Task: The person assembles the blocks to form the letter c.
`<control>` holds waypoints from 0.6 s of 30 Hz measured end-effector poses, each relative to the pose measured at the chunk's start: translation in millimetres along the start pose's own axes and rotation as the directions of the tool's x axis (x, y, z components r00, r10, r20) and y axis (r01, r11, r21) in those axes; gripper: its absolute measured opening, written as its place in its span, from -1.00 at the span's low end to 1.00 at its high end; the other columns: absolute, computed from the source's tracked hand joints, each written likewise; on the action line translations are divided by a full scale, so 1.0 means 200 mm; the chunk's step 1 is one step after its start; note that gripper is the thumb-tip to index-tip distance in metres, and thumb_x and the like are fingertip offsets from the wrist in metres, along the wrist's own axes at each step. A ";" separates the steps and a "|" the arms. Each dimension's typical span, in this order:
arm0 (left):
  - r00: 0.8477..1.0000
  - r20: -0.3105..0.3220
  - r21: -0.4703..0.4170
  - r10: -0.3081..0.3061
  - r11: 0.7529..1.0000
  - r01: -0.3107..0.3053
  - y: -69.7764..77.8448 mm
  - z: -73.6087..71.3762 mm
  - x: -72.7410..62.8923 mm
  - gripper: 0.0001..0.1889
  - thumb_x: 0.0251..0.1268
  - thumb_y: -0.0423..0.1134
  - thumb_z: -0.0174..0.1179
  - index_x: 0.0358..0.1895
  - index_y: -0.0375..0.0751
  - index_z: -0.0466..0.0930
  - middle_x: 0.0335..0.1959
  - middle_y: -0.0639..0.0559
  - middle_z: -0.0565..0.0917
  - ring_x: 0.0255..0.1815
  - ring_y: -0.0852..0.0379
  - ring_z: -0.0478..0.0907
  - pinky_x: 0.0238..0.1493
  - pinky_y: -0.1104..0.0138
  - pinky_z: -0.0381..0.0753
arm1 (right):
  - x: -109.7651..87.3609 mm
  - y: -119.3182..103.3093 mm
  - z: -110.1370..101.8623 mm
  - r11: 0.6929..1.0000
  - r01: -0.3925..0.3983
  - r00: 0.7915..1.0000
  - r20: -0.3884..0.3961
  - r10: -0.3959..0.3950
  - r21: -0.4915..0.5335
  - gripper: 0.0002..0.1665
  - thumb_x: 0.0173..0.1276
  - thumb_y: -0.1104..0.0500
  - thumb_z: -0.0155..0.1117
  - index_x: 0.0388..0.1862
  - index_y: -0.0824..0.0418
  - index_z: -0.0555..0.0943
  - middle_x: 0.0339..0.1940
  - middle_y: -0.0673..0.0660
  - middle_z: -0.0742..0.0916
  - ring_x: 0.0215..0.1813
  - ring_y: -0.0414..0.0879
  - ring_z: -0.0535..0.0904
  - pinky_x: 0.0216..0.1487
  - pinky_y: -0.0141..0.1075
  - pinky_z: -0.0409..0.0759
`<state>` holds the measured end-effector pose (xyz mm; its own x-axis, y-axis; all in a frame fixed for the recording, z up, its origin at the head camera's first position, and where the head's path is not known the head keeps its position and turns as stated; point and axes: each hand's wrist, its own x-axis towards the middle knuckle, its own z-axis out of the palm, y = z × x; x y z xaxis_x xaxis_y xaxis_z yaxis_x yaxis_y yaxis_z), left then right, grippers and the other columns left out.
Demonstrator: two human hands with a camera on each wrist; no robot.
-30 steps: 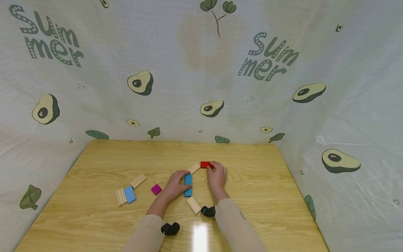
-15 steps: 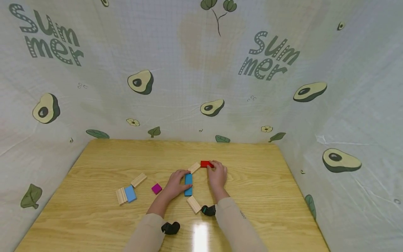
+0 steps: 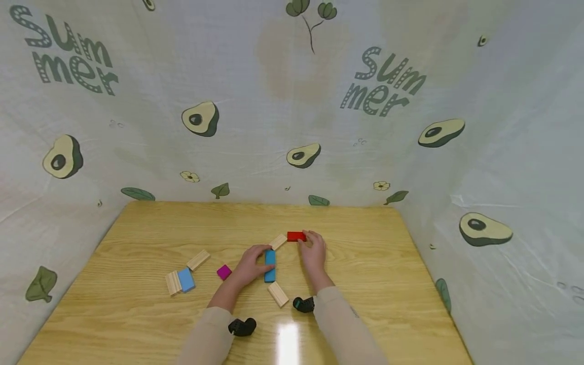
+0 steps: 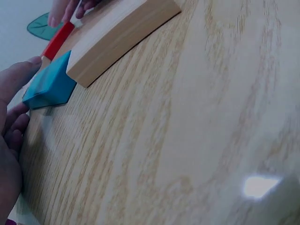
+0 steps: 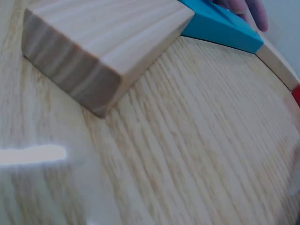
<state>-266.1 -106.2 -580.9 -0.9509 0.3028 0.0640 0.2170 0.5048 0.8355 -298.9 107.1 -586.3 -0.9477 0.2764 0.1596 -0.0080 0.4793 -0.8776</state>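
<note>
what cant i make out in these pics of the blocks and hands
Head view: the right end of the red block, covered by the right hand.
Head view: a strip of the long blue block, under the thumb of the left hand.
Left wrist view: most of the magenta block, cut off at the bottom-left corner.
Right wrist view: most of the red block, cut off by the right edge.

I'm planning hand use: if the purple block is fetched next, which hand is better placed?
Probably the left hand: though at the long blue block, it is close to the purple block. The right hand, at the red block, is farther.
</note>
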 end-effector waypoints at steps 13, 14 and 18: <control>0.991 -0.129 -0.108 -0.030 0.994 0.016 0.12 -0.11 -0.08 -0.50 0.19 -0.40 0.36 0.24 -0.23 0.52 0.14 -0.18 0.53 0.08 -0.11 0.50 0.06 0.00 0.48 | -0.05 -0.16 -0.11 0.973 0.008 0.992 0.123 -0.038 0.230 -0.64 0.33 0.28 0.34 0.08 0.37 0.65 0.16 0.25 0.57 0.21 0.17 0.44 0.09 -0.06 0.54; 0.991 -0.132 -0.101 -0.027 0.995 0.014 0.12 -0.13 -0.08 -0.50 0.20 -0.39 0.35 0.24 -0.24 0.52 0.14 -0.18 0.53 0.08 -0.12 0.50 0.06 -0.01 0.48 | -0.06 -0.18 -0.10 0.972 0.015 0.990 0.130 -0.046 0.233 -0.65 0.32 0.28 0.35 0.07 0.36 0.66 0.15 0.24 0.57 0.20 0.16 0.45 0.07 -0.08 0.56; 0.990 -0.133 -0.075 -0.048 0.996 0.038 0.14 -0.18 -0.12 -0.48 0.25 -0.35 0.33 0.29 -0.23 0.48 0.16 -0.13 0.52 0.09 -0.11 0.48 0.10 -0.03 0.46 | -0.09 -0.22 -0.06 0.972 0.061 0.983 0.154 -0.097 0.226 -0.66 0.28 0.30 0.38 0.04 0.36 0.67 0.08 0.22 0.61 0.14 0.15 0.50 0.03 -0.10 0.56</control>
<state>-244.9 -129.1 -539.0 -0.9810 0.1684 0.0961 0.1637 0.4540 0.8758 -277.4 91.1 -545.2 -0.9803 0.0964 0.1726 -0.1375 0.2949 -0.9456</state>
